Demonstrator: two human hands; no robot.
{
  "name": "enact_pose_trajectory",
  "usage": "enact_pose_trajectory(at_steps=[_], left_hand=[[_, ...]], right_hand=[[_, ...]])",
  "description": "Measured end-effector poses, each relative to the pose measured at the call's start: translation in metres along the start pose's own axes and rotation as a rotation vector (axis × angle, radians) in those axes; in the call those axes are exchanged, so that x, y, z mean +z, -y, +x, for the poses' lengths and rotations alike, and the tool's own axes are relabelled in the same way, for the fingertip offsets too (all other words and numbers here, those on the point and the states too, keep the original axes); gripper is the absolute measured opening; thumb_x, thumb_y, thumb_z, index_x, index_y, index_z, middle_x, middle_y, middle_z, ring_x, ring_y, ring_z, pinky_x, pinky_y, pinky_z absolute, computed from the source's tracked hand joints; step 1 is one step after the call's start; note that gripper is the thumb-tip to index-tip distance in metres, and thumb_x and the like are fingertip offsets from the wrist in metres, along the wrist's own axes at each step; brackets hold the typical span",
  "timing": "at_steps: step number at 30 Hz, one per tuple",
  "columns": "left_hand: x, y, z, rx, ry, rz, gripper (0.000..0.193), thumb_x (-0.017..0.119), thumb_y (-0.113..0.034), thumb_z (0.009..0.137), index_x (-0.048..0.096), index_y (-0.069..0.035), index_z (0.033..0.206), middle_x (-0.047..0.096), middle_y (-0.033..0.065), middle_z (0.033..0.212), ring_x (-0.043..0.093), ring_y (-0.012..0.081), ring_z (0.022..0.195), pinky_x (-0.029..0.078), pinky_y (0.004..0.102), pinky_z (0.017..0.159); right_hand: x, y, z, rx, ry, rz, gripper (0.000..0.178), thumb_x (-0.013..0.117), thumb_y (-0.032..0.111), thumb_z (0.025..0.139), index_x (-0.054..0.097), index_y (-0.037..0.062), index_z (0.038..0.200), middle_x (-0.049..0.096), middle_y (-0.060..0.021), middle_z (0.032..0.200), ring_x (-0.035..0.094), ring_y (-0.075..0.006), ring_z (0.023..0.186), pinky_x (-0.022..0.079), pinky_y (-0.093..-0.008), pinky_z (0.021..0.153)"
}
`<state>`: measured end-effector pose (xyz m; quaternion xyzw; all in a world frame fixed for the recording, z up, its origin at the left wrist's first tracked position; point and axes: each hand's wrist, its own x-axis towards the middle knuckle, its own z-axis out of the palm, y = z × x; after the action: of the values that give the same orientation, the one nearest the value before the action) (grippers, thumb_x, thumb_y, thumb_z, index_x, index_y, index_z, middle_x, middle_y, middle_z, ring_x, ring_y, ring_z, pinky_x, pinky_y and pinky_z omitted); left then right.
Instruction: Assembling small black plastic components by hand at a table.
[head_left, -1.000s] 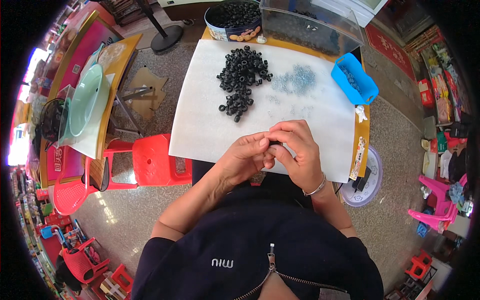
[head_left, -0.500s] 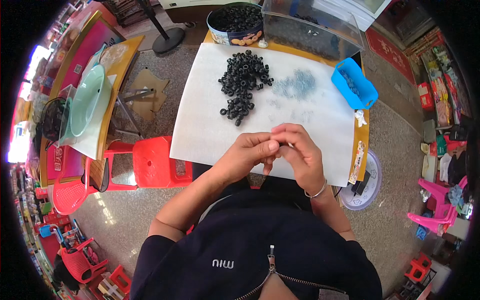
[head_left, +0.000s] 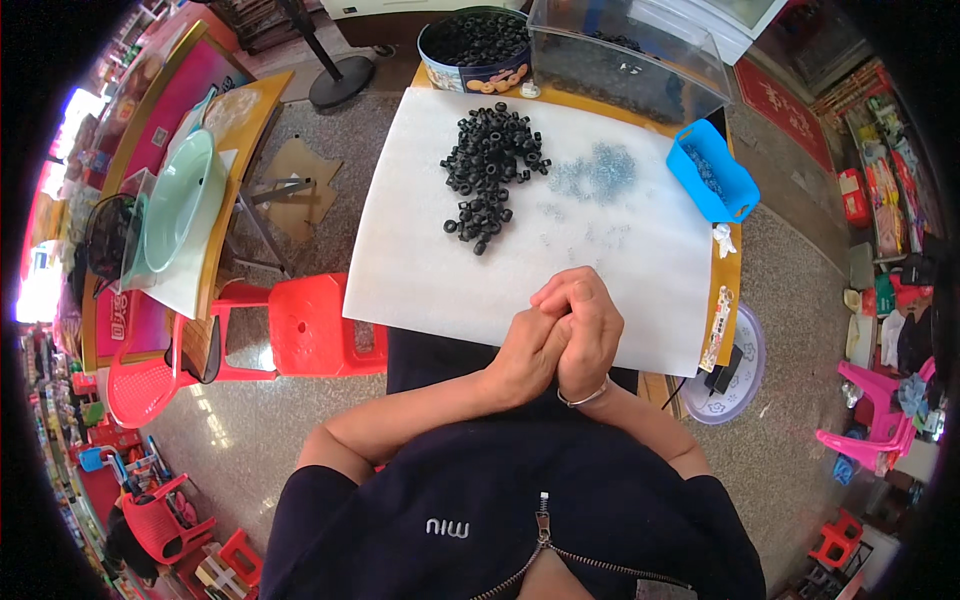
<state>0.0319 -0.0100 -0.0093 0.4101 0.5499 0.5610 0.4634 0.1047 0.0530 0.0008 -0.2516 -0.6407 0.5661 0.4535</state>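
Note:
My left hand (head_left: 528, 352) and my right hand (head_left: 592, 325) are pressed together over the near edge of a white sheet (head_left: 410, 270). Both are closed, the right one's fingers folded over the left. Whatever lies between them, if anything, is hidden. Beyond them on the sheet is a heap of small black ring-shaped parts (head_left: 490, 160). To its right, tiny clear bluish pieces (head_left: 605, 172) are spread in a loose patch. A blue plastic basket (head_left: 735, 190) with more of the bluish pieces stands at the sheet's right edge.
A round tin (head_left: 475, 75) full of black parts and a clear plastic bin (head_left: 630, 75) stand along the far edge. Red stools (head_left: 305, 320) are at the left, by a side table with a green basin (head_left: 180, 200). A lilac tray (head_left: 745, 375) sits low at the right.
Both hands have drawn slightly nearer my body and closed together. Half a second ago their fingertips met loosely around something small and dark. The heap looks unchanged.

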Motion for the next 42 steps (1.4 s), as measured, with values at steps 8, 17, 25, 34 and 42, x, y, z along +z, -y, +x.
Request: enact_pose_trajectory(at_steps=[8,17,25,34,42], left_hand=[[-0.011,0.006,0.006,-0.254,-0.007,-0.193,0.030,0.042,-0.028,0.097,0.056,-0.001,0.094,0.056,0.0046,0.077,0.051,0.0109,0.067,0.041,0.0255,0.058],[-0.045,0.010,0.015,-0.285,0.032,-0.889,0.044,0.056,-0.035,0.090,0.051,-0.004,0.120,0.053,-0.0013,0.095,0.050,0.0099,0.084,0.041,0.0285,0.074],[-0.043,0.008,0.010,-0.238,0.023,-0.834,0.040,0.052,-0.029,0.092,0.051,0.001,0.120,0.059,0.0072,0.104,0.054,0.0135,0.089,0.044,0.0330,0.080],[-0.039,-0.006,0.007,-0.203,-0.127,-0.476,0.025,0.057,-0.017,0.091,0.061,0.003,0.105,0.062,0.0049,0.084,0.052,0.0098,0.069,0.046,0.0244,0.064],[-0.040,-0.004,0.006,-0.192,-0.143,-0.505,0.023,0.058,-0.015,0.090,0.061,0.003,0.105,0.063,0.0070,0.084,0.055,0.0107,0.070,0.046,0.0257,0.063]], right_hand=[[0.001,-0.008,0.007,0.079,0.039,0.029,0.029,0.039,0.015,0.095,0.052,-0.0020,0.075,0.054,-0.0078,0.076,0.050,-0.0127,0.071,0.041,-0.0266,0.065],[-0.014,-0.004,0.018,-0.274,0.186,-0.460,0.037,0.064,0.002,0.071,0.059,0.0046,0.108,0.053,-0.0118,0.102,0.050,-0.0289,0.098,0.043,-0.0369,0.083],[-0.018,-0.011,0.016,-0.282,0.116,-0.459,0.020,0.065,0.001,0.074,0.065,0.0047,0.094,0.055,-0.0086,0.095,0.052,-0.0241,0.089,0.044,-0.0327,0.075],[-0.028,-0.013,0.012,0.180,0.193,0.048,0.016,0.060,0.001,0.083,0.066,0.0023,0.098,0.055,-0.0063,0.099,0.054,-0.0141,0.092,0.045,-0.0262,0.081],[-0.027,-0.003,0.017,0.040,0.191,-0.078,0.015,0.060,0.001,0.082,0.064,0.0009,0.096,0.057,-0.0069,0.095,0.056,-0.0145,0.084,0.045,-0.0266,0.076]])
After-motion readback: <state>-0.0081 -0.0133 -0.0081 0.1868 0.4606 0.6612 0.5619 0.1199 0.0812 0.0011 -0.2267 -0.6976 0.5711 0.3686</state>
